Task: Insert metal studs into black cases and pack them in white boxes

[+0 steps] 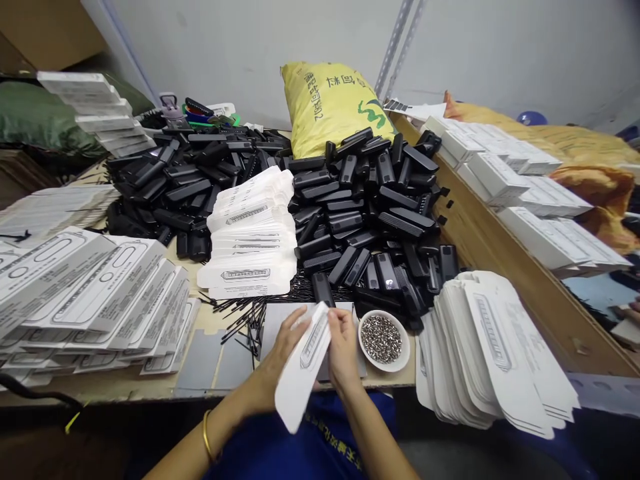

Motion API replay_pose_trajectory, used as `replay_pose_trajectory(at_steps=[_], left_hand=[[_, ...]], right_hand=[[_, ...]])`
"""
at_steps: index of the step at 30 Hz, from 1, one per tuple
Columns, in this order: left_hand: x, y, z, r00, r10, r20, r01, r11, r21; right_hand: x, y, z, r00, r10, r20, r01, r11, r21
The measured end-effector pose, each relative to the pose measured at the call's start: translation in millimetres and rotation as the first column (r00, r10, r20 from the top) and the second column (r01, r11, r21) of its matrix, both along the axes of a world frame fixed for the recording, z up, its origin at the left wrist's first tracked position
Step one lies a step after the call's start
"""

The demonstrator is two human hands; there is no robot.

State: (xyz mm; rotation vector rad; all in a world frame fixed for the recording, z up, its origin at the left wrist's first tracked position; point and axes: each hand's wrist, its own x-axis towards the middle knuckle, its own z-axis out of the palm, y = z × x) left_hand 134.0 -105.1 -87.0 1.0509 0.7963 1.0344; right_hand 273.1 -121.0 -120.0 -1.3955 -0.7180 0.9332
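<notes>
Between my two hands is a white printed cardboard box [311, 360], tilted, with a long flap extending toward me. My left hand [283, 350] grips its left side, while my right hand [344, 343] pinches its upper right edge. Just beyond the box's far end lies a black plastic piece [323, 290] from the pile. A white bowl [364, 360] of small shiny metal parts [381, 339] stands right of my right hand. Under my hands is a grey mat [275, 323], with thin black rods [245, 327] to its left.
Black plastic pieces [345, 207] cover the table's back. White flat cartons [250, 267] stack in the middle, more cartons [460, 353] at right. Folded boxes [90, 307] fill the left side. Beyond a wooden board [500, 267] sit white boxes [500, 173]. A yellow sack [330, 100] stands behind.
</notes>
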Motion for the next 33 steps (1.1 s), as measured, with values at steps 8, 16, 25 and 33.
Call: replay_pose_trajectory(at_steps=[8,16,25,33], left_hand=[[-32,41,12.7,0.440,0.275,-0.855,0.033,0.946,0.322],[-27,58,9.0,0.206,0.277,-0.939,0.444,0.828,0.342],[-25,55,8.8,0.541,0.246,-0.804,0.172,0.903,0.392],[-10,58,10.5,0.649,0.260,-0.715,0.009,0.937,0.349]], right_hand=[[21,40,-11.8,0.771,0.147,0.620,-0.129,0.989,-0.074],[81,31,37.9,0.878,0.476,0.045,-0.466,0.873,-0.146],[49,74,10.3,0.317,0.530,0.786,-0.317,0.841,-0.439],[63,99,-11.2,0.014,0.643,0.766,-0.339,0.724,-0.601]])
